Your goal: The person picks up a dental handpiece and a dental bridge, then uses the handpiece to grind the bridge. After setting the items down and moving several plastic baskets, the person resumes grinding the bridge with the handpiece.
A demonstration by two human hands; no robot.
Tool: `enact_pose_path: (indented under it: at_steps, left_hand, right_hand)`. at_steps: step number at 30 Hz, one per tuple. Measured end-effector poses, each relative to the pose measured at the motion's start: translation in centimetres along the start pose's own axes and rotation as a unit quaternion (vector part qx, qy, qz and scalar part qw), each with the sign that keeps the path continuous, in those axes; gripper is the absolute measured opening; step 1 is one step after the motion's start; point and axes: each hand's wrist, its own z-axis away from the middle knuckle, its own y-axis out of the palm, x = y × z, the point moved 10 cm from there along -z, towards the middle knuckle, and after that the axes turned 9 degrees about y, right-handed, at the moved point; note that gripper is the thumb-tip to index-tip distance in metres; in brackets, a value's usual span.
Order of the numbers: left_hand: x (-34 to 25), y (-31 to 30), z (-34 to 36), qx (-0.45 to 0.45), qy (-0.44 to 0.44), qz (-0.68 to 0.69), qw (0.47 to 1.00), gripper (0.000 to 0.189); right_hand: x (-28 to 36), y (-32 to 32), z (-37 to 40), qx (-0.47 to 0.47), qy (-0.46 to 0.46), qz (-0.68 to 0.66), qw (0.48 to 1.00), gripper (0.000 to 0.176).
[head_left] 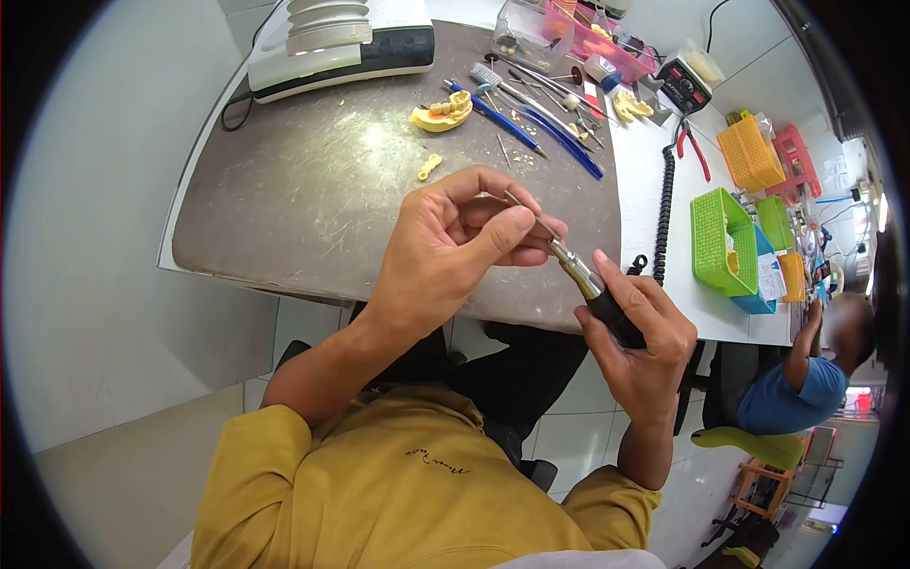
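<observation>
My right hand is wrapped round a dental handpiece with a black grip and a silver nose pointing up and left. At that nose, my left hand pinches a thin metal bur between thumb and fingers; its shank meets the tip of the handpiece. Both hands are over the front edge of the brown work mat. Beyond them on the mat lie a yellow dental model with several tooth shapes and a small yellow piece.
Blue pens, brushes and slim tools lie at the back right of the mat. A black coiled cord runs beside red-handled pliers. Green basket stands at right. A machine occupies the back left. Another person sits far right.
</observation>
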Motion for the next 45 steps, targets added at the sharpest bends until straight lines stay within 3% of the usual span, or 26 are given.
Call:
enact_pose_path:
  at_steps: [12,20,36,42,45]
  left_hand:
    - [-0.7,-0.6,0.0,-0.007,0.017,0.029,0.999,0.009]
    - [0.0,-0.4,0.6,0.006,-0.01,-0.009,1.0,0.011]
    - [0.4,-1.2,0.8,0.017,-0.05,0.042,0.998,0.011]
    - [2.8,2.0,2.2,0.01,-0.078,0.157,0.984,0.045]
    - [6.1,5.9,3.8,-0.009,-0.093,0.184,0.978,0.047]
  right_hand:
    - [0.3,0.2,-0.3,0.011,-0.003,-0.006,1.0,0.053]
    - [0.8,0.7,-0.6,0.031,-0.016,0.0,0.999,0.053]
    - [1.6,1.0,-1.6,0.057,-0.036,0.021,0.998,0.055]
    - [2.2,0.2,-2.8,0.042,-0.025,0.042,0.998,0.053]
    - [3.1,0.0,-3.7,0.043,-0.009,0.054,0.998,0.051]
